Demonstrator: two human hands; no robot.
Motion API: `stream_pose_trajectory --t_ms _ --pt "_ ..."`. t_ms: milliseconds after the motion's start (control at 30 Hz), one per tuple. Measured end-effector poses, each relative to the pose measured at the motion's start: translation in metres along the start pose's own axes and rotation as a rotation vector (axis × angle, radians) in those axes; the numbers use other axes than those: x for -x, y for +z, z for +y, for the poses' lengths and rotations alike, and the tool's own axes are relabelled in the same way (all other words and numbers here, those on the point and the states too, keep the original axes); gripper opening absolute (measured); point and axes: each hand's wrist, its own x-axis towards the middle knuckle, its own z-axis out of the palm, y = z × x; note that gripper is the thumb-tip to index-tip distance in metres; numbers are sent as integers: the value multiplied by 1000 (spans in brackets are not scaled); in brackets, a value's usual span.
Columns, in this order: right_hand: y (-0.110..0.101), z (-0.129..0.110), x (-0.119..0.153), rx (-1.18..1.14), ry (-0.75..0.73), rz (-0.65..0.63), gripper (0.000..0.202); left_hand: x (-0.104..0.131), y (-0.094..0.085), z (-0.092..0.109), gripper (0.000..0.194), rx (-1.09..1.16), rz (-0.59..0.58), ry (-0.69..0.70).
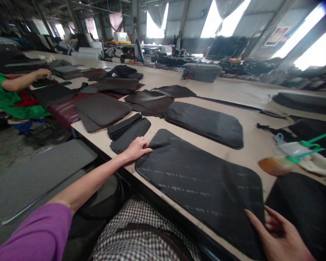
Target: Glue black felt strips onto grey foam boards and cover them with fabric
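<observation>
A large black rounded panel (195, 181) with rows of pale printed lettering lies in front of me on the table. My left hand (138, 148) is closed at its far left corner, fingers curled and thumb along the edge, where the sheet is slightly creased. At the panel's right end is my right hand (279, 232), with the thumb on top and the fingers bent at the edge, partly hidden. Small black cut pieces (130, 132) lie just beyond my left hand. Behind the panel sits a stack of black rounded panels (203, 123).
Dark brown panels (103, 110) and folded sheets (149, 101) lie further left on the table. Bottles with green nozzles (277, 165) and a black piece (304, 210) are at right. A grey panel stack (49, 174) stands lower left. Another person in green (11, 90) works at far left.
</observation>
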Motion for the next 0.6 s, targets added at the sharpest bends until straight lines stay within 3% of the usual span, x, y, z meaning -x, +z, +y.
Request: stream_pose_trajectory --t_ms 133,333,600 --pt "-2 -4 0 22 27 -39 72 5 0 0 33 -18 -3 2" --pt "-5 -9 1 77 22 -61 66 7 2 -1 33 -43 5 8" --pt "-4 2 1 103 12 -72 58 9 3 -1 32 -63 8 8"
